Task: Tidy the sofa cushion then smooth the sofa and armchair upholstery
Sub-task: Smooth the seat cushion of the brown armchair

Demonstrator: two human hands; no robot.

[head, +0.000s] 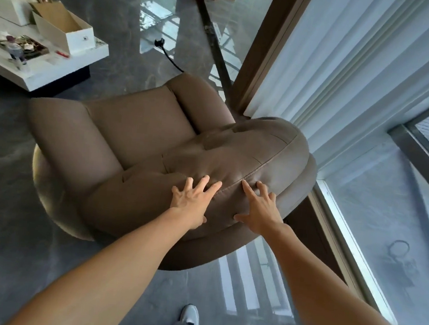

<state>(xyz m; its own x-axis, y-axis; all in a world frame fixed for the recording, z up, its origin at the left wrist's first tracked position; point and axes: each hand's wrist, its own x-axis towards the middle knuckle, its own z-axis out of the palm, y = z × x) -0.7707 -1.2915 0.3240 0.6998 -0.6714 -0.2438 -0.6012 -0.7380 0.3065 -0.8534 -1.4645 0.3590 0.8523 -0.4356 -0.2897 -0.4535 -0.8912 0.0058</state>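
A brown upholstered armchair point(121, 137) stands on a dark glossy floor, seen from behind and above. Its padded backrest point(248, 155) bulges toward me, with a stitched seam running across its top. My left hand point(191, 202) lies flat on the backrest's near top edge, fingers spread. My right hand point(261, 208) rests just to the right of it, fingers spread, index finger touching the seam. Neither hand holds anything. The sofa and its cushion are out of view.
A low white table point(46, 72) at the upper left carries an open white box point(71, 33) and small items. A black cable point(168, 55) lies on the floor beyond the chair. Pale curtains point(348, 65) and a window frame point(351, 254) stand to the right. My shoe point(189, 314) is below.
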